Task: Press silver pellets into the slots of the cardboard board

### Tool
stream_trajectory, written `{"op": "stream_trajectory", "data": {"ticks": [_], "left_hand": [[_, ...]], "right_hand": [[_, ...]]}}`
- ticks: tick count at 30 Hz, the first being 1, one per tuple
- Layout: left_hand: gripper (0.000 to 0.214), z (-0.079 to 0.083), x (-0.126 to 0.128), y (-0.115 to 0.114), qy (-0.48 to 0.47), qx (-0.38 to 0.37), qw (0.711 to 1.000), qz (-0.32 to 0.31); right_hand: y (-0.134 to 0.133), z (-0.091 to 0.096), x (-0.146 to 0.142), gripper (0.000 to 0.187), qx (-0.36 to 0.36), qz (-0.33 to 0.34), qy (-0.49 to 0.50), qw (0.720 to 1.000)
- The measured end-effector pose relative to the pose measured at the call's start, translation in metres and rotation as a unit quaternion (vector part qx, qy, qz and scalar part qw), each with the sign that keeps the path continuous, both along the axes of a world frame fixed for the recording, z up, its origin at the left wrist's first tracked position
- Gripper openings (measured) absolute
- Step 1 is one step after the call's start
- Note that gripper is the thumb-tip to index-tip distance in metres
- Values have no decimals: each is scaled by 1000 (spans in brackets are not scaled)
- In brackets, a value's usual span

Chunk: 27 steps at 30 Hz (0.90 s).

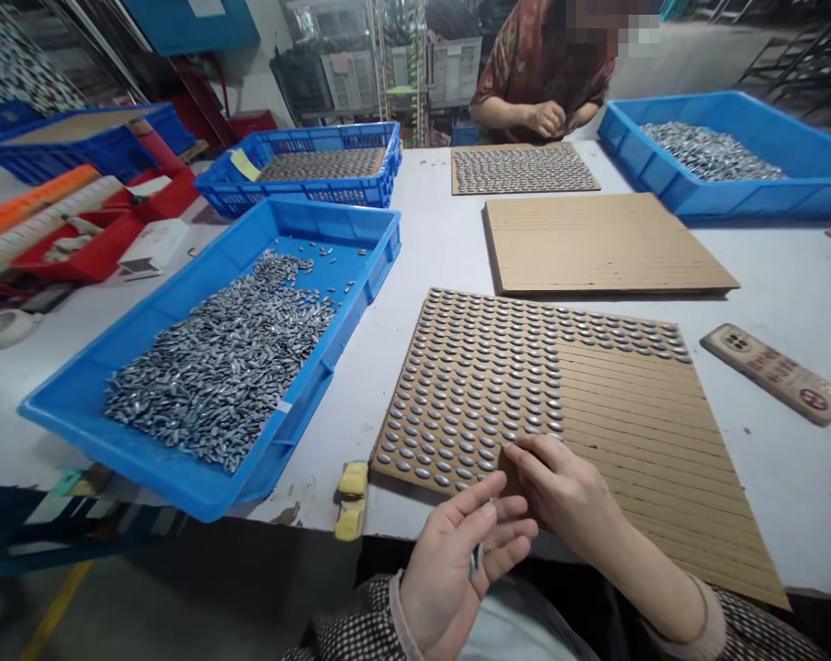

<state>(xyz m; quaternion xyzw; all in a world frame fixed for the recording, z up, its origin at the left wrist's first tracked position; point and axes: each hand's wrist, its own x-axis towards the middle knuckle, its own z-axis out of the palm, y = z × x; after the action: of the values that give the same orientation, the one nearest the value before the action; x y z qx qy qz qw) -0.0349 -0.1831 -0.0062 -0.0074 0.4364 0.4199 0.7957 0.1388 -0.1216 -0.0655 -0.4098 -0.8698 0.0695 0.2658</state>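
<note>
Off to the left of the fingers sits a blue tray [146, 466] heaped with small metal pieces [222, 367]; nearer on that side, yellow blocks [353, 479]. Beyond the fingertips, a cardboard stack [600, 240]; farther right, a printed bar [777, 372]. Right under the right hand [570, 496] lies the grooved cardboard [649, 450], rows of metal ovals [421, 474] beyond its fingertips. The left hand [466, 551], palm up, fingers loosely curled, cradles a few pieces! Right fingertips bunch at the board; whether they're pinching an oval, can't tell. The left hand's pieces are half hidden.
</note>
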Motion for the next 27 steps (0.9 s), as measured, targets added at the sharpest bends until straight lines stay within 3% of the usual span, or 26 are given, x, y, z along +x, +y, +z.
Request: {"op": "stream_trajectory", "data": {"ticks": [3,8,12,16,20,24,27], "left_hand": [[36,-1,2,3,-4,2,1000,11],[20,-5,7,4,13,28,999,-9],[16,-8,13,3,18,74,997,-11],[16,-12,21,3,25,95,995,12],[12,-12,27,4,27,78,997,-7],[17,-6,30,6,5,76,996,-53],[31,-3,29,7,4,42,998,-45]], "right_hand": [[-1,8,1,26,-31,-3,42,999],[-14,36,6,24,-126,10,152,980],[-29,48,7,21,-149,20,182,972],[-43,43,8,29,-140,12,177,974],[-51,34,10,37,-105,-7,164,981],[-48,27,19,31,-108,-31,147,983],[-36,22,27,26,-127,-48,149,979]]}}
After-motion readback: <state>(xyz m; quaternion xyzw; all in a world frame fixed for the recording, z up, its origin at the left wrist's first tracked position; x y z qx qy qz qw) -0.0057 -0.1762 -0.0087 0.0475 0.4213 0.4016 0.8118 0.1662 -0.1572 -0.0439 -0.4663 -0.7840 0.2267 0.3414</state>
